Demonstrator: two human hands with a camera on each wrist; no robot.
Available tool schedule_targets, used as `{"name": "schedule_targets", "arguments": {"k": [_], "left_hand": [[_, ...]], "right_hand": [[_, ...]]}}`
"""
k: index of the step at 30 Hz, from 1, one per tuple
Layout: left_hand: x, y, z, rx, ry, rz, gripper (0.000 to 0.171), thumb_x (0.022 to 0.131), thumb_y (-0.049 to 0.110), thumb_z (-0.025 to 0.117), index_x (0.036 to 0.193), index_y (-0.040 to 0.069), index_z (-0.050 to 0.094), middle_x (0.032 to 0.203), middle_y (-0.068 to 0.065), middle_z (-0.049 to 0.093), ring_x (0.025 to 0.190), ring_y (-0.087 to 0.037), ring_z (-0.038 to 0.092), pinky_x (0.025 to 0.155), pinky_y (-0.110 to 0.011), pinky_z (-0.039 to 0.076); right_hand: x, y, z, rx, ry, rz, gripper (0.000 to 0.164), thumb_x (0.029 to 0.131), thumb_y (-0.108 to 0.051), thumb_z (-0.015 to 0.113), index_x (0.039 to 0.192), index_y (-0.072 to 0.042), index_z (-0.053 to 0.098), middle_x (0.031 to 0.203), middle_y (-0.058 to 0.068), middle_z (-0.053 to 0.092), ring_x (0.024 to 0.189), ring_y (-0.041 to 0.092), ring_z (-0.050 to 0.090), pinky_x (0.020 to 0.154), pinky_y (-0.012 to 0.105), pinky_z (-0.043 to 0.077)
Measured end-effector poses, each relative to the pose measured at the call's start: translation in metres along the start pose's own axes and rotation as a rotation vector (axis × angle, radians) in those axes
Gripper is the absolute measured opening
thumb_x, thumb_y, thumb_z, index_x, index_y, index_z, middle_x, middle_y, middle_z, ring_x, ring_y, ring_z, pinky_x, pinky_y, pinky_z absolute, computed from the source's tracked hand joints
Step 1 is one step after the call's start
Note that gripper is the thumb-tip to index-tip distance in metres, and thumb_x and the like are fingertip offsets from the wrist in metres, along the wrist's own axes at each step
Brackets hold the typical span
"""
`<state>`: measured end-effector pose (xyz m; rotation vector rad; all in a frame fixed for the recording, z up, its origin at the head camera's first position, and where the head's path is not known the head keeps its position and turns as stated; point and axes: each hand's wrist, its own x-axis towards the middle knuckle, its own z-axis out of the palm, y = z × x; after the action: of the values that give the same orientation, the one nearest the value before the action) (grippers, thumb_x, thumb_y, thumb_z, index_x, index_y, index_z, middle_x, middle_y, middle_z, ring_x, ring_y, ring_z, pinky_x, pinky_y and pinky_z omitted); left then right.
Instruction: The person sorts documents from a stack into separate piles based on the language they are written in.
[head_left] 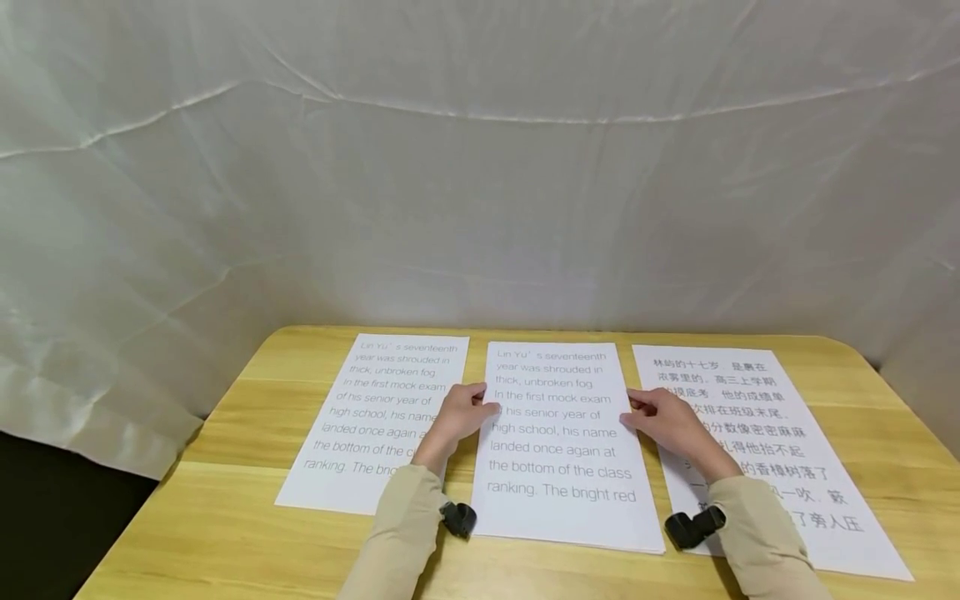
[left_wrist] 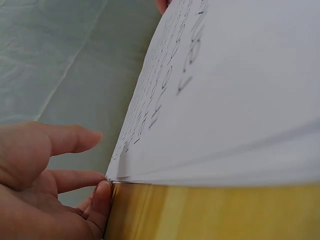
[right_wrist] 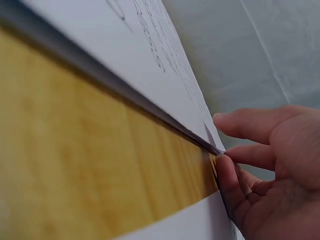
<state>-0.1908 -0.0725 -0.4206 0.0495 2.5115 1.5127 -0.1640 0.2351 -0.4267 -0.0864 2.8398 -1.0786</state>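
A stack of printed paper sheets with English text lies on the table in front of me. At its left edge is my left hand; the left wrist view shows a fingertip touching the sheet edge, the thumb raised apart from it. My right hand is at the opposite edge. There the right wrist view shows fingertips against the side of the stack, the thumb held off the paper. Neither hand pinches the sheets.
Another English-text sheet lies on the left, partly under my left forearm. To the right lies a page with Chinese characters, partly covered by my right arm. The wooden table ends at a pale cloth backdrop.
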Motion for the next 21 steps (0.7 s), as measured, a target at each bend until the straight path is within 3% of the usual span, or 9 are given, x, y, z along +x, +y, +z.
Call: {"name": "schedule_targets", "arguments": {"k": [5, 10, 16, 21], "left_hand": [[0.0000, -0.0012, 0.0002, -0.018, 0.019, -0.026, 0.051, 0.090, 0.009, 0.064, 0.136, -0.008, 0.049, 0.110, -0.013, 0.058, 0.092, -0.022, 0.051, 0.077, -0.030, 0.046], [-0.0006, -0.0018, -0.0013, -0.017, 0.030, -0.031, 0.048, 0.091, 0.009, 0.063, 0.135, -0.006, 0.051, 0.108, -0.012, 0.058, 0.094, -0.023, 0.051, 0.075, -0.029, 0.046], [0.0018, -0.0026, -0.0024, -0.048, 0.083, -0.018, 0.042, 0.090, 0.006, 0.062, 0.130, -0.005, 0.056, 0.111, -0.011, 0.060, 0.103, -0.025, 0.054, 0.084, -0.032, 0.049], [0.0043, -0.0015, -0.0020, -0.107, 0.147, -0.001, 0.034, 0.088, 0.000, 0.062, 0.122, -0.004, 0.063, 0.101, -0.010, 0.062, 0.095, -0.023, 0.060, 0.078, -0.029, 0.053]], "right_hand": [[-0.0003, -0.0005, 0.0007, 0.009, -0.010, -0.004, 0.059, 0.090, -0.020, 0.067, 0.134, 0.013, 0.046, 0.092, 0.011, 0.055, 0.079, 0.023, 0.047, 0.062, 0.032, 0.038], [-0.0019, -0.0030, 0.0004, 0.003, -0.024, -0.010, 0.059, 0.090, -0.019, 0.068, 0.134, 0.014, 0.046, 0.094, 0.012, 0.056, 0.080, 0.023, 0.048, 0.062, 0.032, 0.039], [-0.0008, -0.0066, 0.0003, -0.024, -0.008, -0.006, 0.056, 0.089, -0.016, 0.067, 0.132, 0.014, 0.048, 0.098, 0.015, 0.057, 0.082, 0.025, 0.049, 0.065, 0.033, 0.040], [-0.0014, -0.0075, 0.0012, -0.022, 0.008, -0.003, 0.053, 0.088, -0.013, 0.066, 0.131, 0.014, 0.050, 0.098, 0.015, 0.058, 0.082, 0.025, 0.049, 0.066, 0.033, 0.041]]}}
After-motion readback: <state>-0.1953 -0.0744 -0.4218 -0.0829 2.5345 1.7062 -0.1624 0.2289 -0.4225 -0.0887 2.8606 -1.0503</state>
